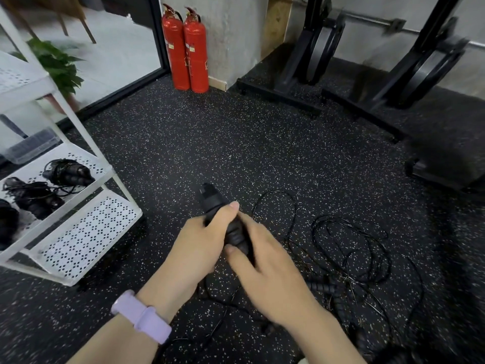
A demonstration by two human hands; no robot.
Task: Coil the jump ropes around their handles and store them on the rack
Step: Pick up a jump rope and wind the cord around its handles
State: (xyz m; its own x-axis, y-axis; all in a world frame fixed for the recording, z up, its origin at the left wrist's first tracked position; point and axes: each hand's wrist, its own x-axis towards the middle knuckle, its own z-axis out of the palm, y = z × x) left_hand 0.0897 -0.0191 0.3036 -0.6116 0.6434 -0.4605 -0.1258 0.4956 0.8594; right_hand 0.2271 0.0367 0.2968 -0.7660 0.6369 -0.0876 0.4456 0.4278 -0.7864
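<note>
Black jump-rope handles are held together above the speckled floor. My left hand grips them from the left, thumb laid along the top. My right hand holds their lower end from the right, fingers curled round it. Thin black rope lies in loose tangled loops on the floor to the right, with another ribbed handle among them. A white rack stands at the left; coiled black ropes lie on its middle shelf.
Two red fire extinguishers stand against the far wall. Black weight-plate stands line the back right. A potted plant sits behind the rack. A clear plastic box rests under the rack's upper shelf.
</note>
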